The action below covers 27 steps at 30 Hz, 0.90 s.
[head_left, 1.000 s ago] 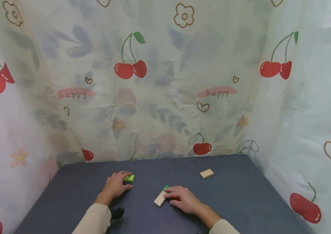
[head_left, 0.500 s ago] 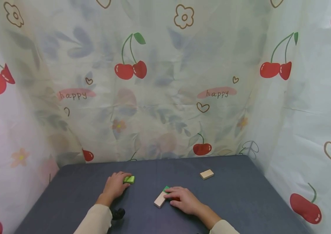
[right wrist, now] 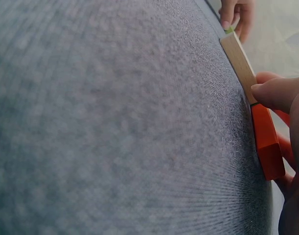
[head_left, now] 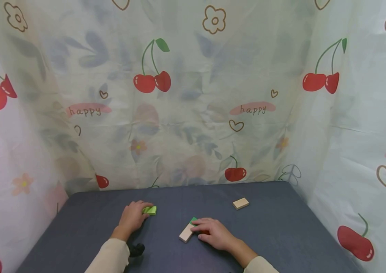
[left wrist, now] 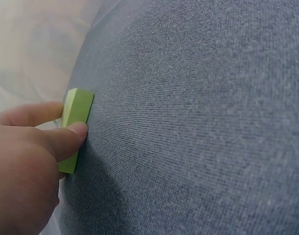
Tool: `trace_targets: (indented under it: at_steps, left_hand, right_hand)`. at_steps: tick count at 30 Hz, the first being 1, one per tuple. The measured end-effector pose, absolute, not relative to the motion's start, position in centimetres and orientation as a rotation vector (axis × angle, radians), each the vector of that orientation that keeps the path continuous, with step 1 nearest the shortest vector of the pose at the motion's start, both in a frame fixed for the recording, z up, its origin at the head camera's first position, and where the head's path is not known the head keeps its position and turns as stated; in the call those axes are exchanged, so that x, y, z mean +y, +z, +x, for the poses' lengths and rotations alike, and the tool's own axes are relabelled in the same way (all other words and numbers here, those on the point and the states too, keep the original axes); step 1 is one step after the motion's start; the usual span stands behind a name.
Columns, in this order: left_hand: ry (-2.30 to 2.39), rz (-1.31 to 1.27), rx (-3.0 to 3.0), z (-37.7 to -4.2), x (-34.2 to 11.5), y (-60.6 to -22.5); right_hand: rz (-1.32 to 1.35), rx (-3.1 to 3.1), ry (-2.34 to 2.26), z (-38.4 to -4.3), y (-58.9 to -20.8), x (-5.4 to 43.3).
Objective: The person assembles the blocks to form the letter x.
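Note:
My left hand [head_left: 134,217] pinches a lime green block [left wrist: 78,107] on the table's left side, thumb on its near face and fingers behind. A pale wooden block [head_left: 186,232] lies slantwise at the middle, its upper end against a green block [head_left: 194,219] that is partly covered. My right hand [head_left: 215,232] holds the wooden block's end between thumb and index finger. In the right wrist view an orange block [right wrist: 267,142] adjoins that end, with other fingers behind it; from the head only a sliver shows beneath the hand.
Another pale wooden block [head_left: 240,203] lies alone at the back right of the dark table [head_left: 281,235]. A printed curtain [head_left: 186,113] encloses the back and sides. Something small and black [head_left: 137,249] sits beside the left wrist.
My left thumb has come in against the lime green block, and the block has shifted slightly toward me. The right hand and its blocks have stayed put.

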<state>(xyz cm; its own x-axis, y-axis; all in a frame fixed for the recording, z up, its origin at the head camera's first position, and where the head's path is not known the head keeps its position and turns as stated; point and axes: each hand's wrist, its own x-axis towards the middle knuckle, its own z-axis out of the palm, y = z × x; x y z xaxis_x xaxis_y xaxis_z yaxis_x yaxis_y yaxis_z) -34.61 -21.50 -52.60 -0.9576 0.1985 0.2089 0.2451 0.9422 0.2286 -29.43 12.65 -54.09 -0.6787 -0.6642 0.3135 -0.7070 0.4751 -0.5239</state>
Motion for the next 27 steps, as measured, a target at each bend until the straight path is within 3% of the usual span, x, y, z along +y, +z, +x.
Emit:
trace_targets:
  at_steps: [27]
  left_hand:
    - [-0.459, -0.429, -2.875, -34.05, -20.97, -51.84]
  right_hand:
    - [1.217, -2.645, 0.999, -29.77, -54.6, 12.74]
